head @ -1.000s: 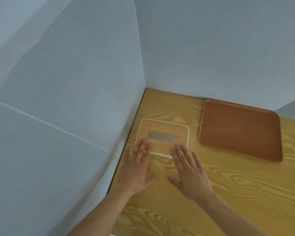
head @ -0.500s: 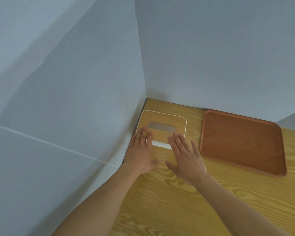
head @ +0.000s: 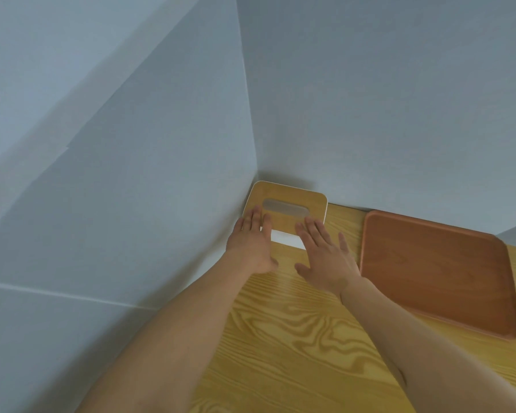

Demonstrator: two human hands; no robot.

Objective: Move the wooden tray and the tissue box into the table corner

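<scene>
The tissue box (head: 292, 198), white with a light wooden lid and a grey slot, sits tight in the table corner against both walls. My left hand (head: 252, 242) lies flat with its fingertips on the lid's near left edge. My right hand (head: 325, 251) lies flat too, fingers spread, touching the lid's near right edge. Neither hand grips anything. The reddish-brown wooden tray (head: 438, 272) rests empty on the table to the right of the box, its far edge near the back wall.
The table (head: 304, 338) is yellow wood with strong grain. Grey-blue walls close it in on the left (head: 161, 204) and at the back (head: 385, 114). A strip of bare table separates the box from the tray.
Both hands have pushed the tissue box away from me along the left wall until it reached the corner. The tray stayed where it was.
</scene>
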